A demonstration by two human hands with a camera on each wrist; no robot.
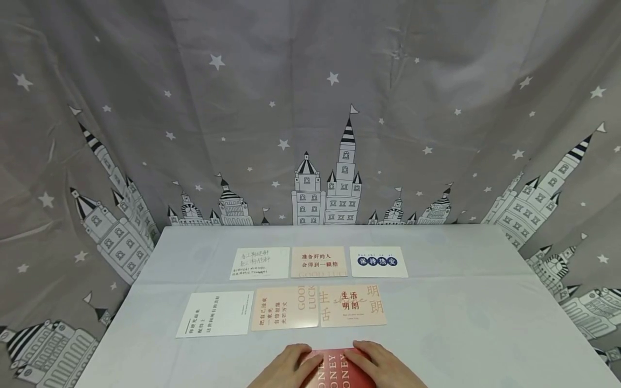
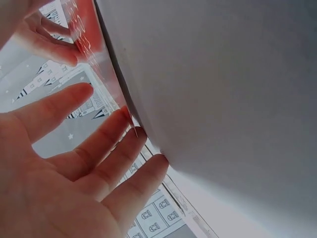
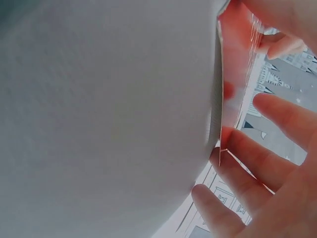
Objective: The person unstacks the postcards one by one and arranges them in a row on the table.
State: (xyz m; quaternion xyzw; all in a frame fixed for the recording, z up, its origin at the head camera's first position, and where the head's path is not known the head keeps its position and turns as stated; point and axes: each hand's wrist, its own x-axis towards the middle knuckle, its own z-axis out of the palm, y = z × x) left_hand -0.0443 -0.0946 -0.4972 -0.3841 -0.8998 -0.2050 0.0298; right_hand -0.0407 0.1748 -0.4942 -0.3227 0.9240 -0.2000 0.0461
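Observation:
At the front edge of the head view lies a glossy red card [image 1: 332, 372] with repeated white lettering, of which "ONEY" shows; its lower part is cut off by the frame. My left hand [image 1: 289, 367] holds its left side, thumb over the face. On the opposite side my right hand [image 1: 385, 367] holds it the same way. In the left wrist view, fingertips [image 2: 132, 130] meet a corner of the red card [image 2: 91, 37], the other fingers spread. The right wrist view shows fingertips [image 3: 220, 148] at the other corner of the red card [image 3: 237, 64].
Beyond the hands, printed cards lie flat in two rows of three: a handwritten white card [image 1: 260, 263], a peach card [image 1: 319, 262] and a blue-circled card [image 1: 379, 262] behind; a white card [image 1: 215, 314] and two peach ones [image 1: 286, 308] nearer. A castle-print curtain [image 1: 252, 81] encloses the white table [image 1: 451, 312].

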